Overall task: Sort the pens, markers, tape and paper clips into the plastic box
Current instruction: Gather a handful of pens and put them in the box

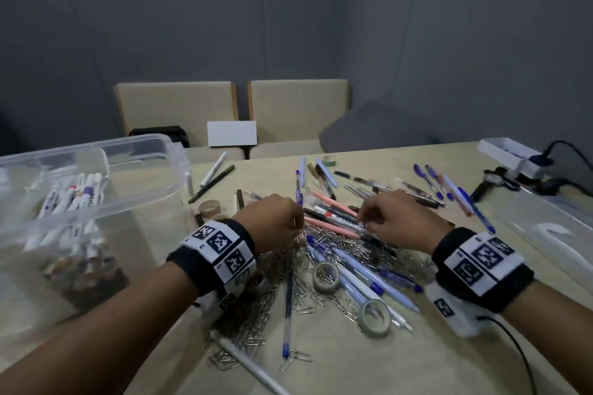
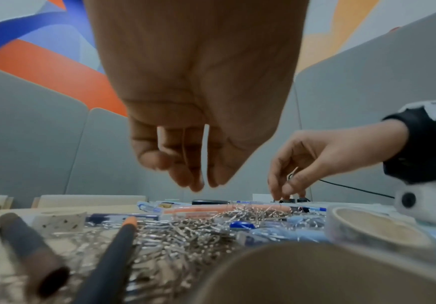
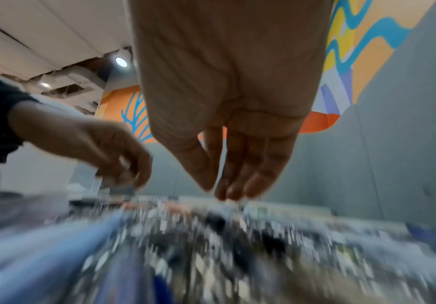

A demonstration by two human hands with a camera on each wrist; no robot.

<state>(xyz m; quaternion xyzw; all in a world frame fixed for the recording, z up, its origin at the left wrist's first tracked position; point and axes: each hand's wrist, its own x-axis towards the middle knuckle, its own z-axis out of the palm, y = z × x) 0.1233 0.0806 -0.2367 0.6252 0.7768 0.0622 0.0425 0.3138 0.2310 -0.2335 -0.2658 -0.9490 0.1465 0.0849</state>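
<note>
A heap of silver paper clips (image 1: 276, 285) lies mixed with blue pens (image 1: 362, 279), a pink pen (image 1: 333, 226) and two tape rolls (image 1: 324, 286) in the middle of the table. My left hand (image 1: 300, 224) hovers just above the heap (image 2: 185, 232); its fingers (image 2: 196, 181) hang down, thumb close to them, and nothing shows between. My right hand (image 1: 361, 223) reaches down onto the pile and pinches what looks like a paper clip (image 3: 237, 204) at its fingertips (image 3: 227, 193). The clear plastic box (image 1: 138, 138) stands at the left with markers (image 1: 73, 196) inside.
More pens (image 1: 449, 189) are scattered toward the far right. A clear lid (image 1: 552, 228) lies at the right edge, a power strip (image 1: 529, 160) and watch (image 1: 494, 176) behind it. Brown tape cores (image 1: 210, 207) sit by the box. Two chairs (image 1: 288, 112) stand beyond the table.
</note>
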